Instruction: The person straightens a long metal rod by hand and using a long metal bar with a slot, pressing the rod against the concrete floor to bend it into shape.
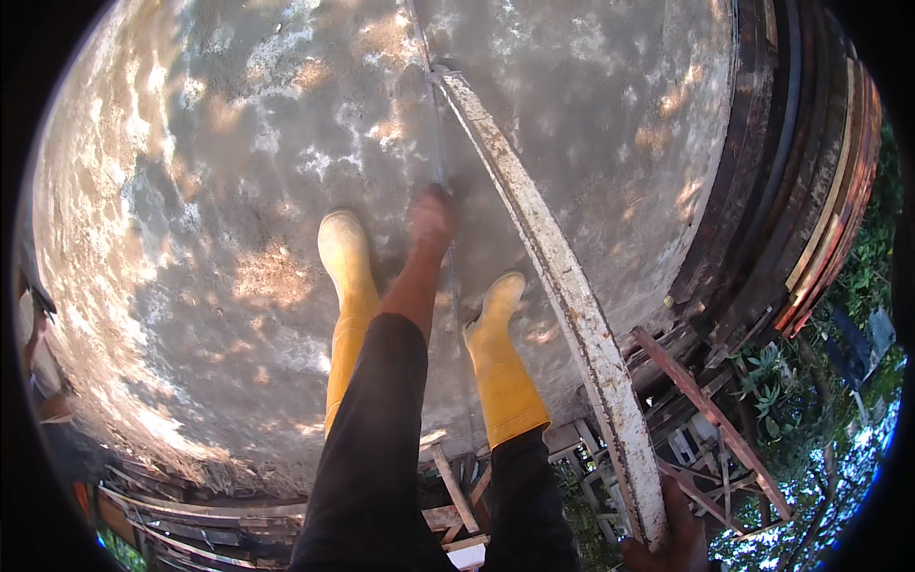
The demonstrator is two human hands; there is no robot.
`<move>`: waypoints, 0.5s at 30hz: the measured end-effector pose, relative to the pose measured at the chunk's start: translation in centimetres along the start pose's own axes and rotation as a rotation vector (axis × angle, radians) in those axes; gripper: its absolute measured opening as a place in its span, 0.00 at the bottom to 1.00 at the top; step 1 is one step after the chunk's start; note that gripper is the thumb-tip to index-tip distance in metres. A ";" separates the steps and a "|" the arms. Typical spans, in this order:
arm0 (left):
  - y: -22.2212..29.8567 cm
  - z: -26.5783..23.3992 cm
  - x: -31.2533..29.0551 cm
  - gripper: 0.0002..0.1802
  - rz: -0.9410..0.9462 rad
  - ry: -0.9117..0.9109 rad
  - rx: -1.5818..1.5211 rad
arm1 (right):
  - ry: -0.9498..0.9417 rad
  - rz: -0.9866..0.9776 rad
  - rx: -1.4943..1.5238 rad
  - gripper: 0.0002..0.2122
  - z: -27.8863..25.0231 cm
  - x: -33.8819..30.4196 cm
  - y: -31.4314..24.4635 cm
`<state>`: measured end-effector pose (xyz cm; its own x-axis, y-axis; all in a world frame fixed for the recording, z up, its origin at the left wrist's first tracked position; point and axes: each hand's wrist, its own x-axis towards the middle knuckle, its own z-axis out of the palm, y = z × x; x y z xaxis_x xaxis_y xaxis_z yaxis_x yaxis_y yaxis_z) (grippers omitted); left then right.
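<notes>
My right hand (679, 536), at the lower right, grips the near end of a long, pale straightedge board (553, 248) crusted with dried mortar. The board slants away to the upper middle, its far end close to the floor. My left arm, in a dark sleeve, reaches down between my yellow rubber boots (500, 362). My left hand (434, 221) looks closed, on a thin line, cord or rod (437, 133), that runs lengthwise over the grey concrete floor (257, 181). Its fingers are blurred and dark.
Stacked timber planks (762, 181) line the right edge. Reddish wooden frame pieces (715, 419) stand at the lower right, beside green plants (772, 381). More long boards (210, 520) lie along the lower left edge. Sunlight dapples the floor.
</notes>
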<state>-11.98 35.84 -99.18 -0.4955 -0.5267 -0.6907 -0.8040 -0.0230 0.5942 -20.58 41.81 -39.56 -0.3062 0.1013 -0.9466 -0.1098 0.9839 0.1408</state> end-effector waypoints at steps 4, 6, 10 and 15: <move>-0.4 0.3 -0.7 0.13 0.051 0.039 -0.003 | -0.068 0.200 0.234 0.38 -0.7 1.0 -0.6; 1.1 -0.3 -1.9 0.13 0.197 0.058 -0.168 | 0.009 0.151 0.378 0.42 -2.0 1.5 1.7; 1.3 -0.8 -1.8 0.15 0.042 0.010 -0.279 | -0.010 -0.106 0.153 0.39 -6.0 1.3 2.5; 1.1 -4.5 -3.0 0.17 -0.133 -0.122 -0.250 | -0.096 -0.048 0.474 0.42 -8.9 2.4 2.9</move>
<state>-9.89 33.59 -94.55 -0.4395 -0.3995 -0.8045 -0.7660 -0.3010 0.5680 -30.06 43.58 -38.82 -0.2202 0.0452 -0.9744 0.3282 0.9441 -0.0304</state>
